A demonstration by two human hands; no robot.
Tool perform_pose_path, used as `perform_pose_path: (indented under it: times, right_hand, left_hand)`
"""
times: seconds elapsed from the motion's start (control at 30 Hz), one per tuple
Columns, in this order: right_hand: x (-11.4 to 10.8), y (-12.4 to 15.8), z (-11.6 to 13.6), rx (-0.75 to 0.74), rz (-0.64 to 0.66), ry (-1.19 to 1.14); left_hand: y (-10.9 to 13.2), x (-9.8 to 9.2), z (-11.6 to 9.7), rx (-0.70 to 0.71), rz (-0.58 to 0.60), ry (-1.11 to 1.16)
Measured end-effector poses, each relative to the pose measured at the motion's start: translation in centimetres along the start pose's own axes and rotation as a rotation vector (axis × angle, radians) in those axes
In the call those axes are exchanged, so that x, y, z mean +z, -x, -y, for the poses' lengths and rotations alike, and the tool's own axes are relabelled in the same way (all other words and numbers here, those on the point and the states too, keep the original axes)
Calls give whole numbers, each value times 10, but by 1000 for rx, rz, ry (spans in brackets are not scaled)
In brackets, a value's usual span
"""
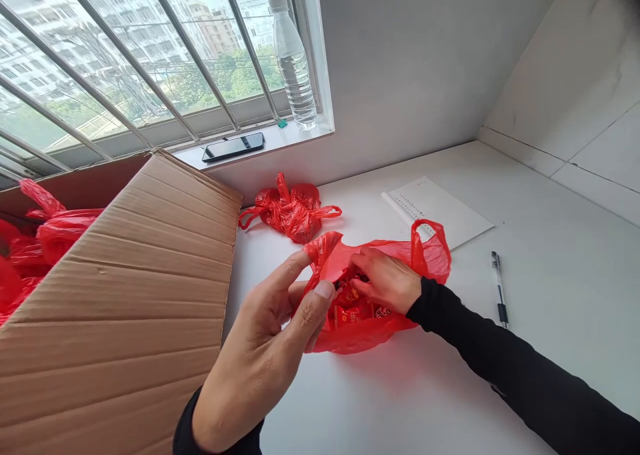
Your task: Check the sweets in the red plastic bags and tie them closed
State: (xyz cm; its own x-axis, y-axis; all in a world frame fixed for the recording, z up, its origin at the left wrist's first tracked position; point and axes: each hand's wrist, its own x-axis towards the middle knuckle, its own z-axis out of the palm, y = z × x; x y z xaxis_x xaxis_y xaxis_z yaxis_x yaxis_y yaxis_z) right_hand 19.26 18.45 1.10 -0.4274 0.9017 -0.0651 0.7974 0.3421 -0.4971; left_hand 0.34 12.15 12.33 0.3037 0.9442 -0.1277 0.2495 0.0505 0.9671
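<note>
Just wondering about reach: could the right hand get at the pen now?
Probably yes: the pen lies uncovered on the white table near the black sleeve, though the right hand must first leave the red plastic bag.

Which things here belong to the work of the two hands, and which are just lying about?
In use:
open red bag, left hand at its edge
red packets inside, right hand among them
perhaps the rear red bag and cardboard box of red bags

Apparently just lying about:
phone and water bottle on the windowsill
pen and white paper on the table
</note>
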Motion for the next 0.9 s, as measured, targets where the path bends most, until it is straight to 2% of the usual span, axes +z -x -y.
perform_pose_path:
  times: [0.13, 0.27, 0.4, 0.73, 0.9]
  right_hand:
    - [-13, 2, -1, -91, -17, -205]
    - [-25, 3, -4, -94, -56, -369]
    - [-22, 1, -7, -117, -86, -325]
    - [-8, 0, 1, -252, 77, -371]
    - [0, 3, 0, -96, -31, -146]
  left_hand:
    - [1, 0, -1, -7, -18, 3]
    - [1, -1, -2, -1, -10, 24]
    - [1, -1, -1, -4, -21, 6]
    - [0, 1, -1, 20, -5, -25]
    - [0, 2, -2, 16, -17, -22]
